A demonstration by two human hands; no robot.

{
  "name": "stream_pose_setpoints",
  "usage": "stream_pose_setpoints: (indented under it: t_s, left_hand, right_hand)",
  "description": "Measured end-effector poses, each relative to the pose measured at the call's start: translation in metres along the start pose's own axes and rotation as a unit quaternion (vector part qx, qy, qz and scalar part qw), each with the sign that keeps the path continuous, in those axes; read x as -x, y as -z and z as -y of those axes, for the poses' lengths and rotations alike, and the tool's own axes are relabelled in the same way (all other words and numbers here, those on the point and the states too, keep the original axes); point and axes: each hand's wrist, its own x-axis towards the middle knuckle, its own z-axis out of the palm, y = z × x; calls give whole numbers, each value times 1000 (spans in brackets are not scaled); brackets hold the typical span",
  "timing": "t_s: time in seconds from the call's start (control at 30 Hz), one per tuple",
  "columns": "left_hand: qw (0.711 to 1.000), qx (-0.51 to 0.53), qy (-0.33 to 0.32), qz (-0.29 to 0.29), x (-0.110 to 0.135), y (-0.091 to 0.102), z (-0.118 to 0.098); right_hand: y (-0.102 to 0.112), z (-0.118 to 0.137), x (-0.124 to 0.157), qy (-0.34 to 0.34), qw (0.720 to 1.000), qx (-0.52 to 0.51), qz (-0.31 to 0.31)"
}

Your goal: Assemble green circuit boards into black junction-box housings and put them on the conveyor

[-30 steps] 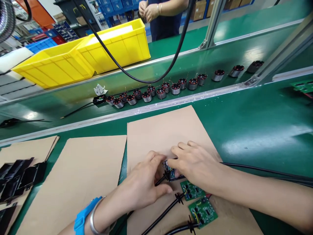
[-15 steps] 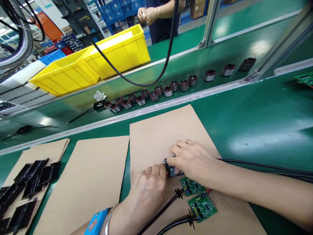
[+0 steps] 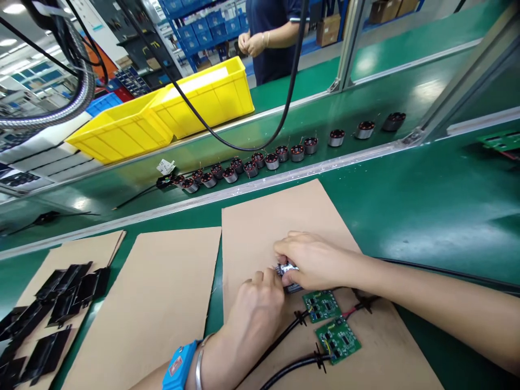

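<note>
Looks to me like this is partway through one piece. Both hands are busy at a small assembly (image 3: 286,267) on the cardboard sheet (image 3: 276,227), and I'd call it unfinished as it sits. Nothing else on that sheet reads as done either: the nearer green board (image 3: 338,340) and the farther green board (image 3: 322,306) lie bare with black cables attached, no hand on them. Over on the left there's a bunch of black casings (image 3: 46,346), also untouched.

As for the fingers: the assembly sits right between the hands, just above the farther green board. The right hand (image 3: 314,261) has it pinched, thumb on the near side and the other fingers curled over the far side. The left hand (image 3: 258,298) is bunched up at the assembly's left end. Its fingertips are tucked out of sight, so honestly I can't tell whether they're clamped on anything or just resting there.
</note>
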Motion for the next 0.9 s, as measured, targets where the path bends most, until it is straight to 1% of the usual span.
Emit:
stream_pose_setpoints:
  t_s: [0.03, 0.1, 0.17, 0.2, 0.27, 0.33, 0.4, 0.47, 0.53, 0.57, 0.6, 0.67, 0.73, 0.8, 0.9]
  left_hand:
    - [999, 27, -5, -16, 0, 0, 5]
    - [994, 79, -25, -71, 0, -3, 15]
    - [983, 118, -65, -121, -2, -9, 24]
    - [978, 130, -91, -134, -4, -12, 29]
    - [970, 140, -138, -142, -7, -18, 39]
    - [965, 144, -165, -142, -9, -19, 47]
    - [964, 154, -163, -143, -8, -14, 52]
    - [964, 183, -135, -135, -3, -5, 52]
    - [958, 229, -114, -130, 1, 4, 46]
    - [952, 250, -122, -126, 3, 7, 42]
    - [947, 264, -142, -118, 3, 10, 38]
    - [939, 267, -196, -97, 0, 9, 30]
    - [937, 242, -239, -76, -6, 4, 25]
    - [939, 217, -254, -81, -11, -2, 24]
    - [942, 201, -249, -101, -13, -7, 25]
  right_hand:
    - [1, 1, -4, -14, 1000, 9, 9]
    - [2, 5, -12, -33, 998, 43, 41]
    - [4, 10, -22, -44, 993, 72, 81]
    - [6, 13, -27, -50, 990, 82, 101]
    - [11, 15, -35, -58, 985, 91, 138]
    - [18, 13, -36, -50, 983, 89, 151]
    - [27, 5, -28, -23, 989, 57, 132]
    - [36, -4, -8, -6, 997, -7, 71]
    - [42, -14, 17, -13, 998, -55, -5]
    - [44, -17, 30, -24, 997, -60, -31]
    - [44, -20, 43, -37, 997, -56, -43]
    - [39, -23, 62, -66, 996, -43, -35]
    - [29, -24, 72, -90, 995, -36, -20]
    - [18, -24, 75, -97, 994, -33, -23]
    - [10, -22, 70, -87, 995, -33, -35]
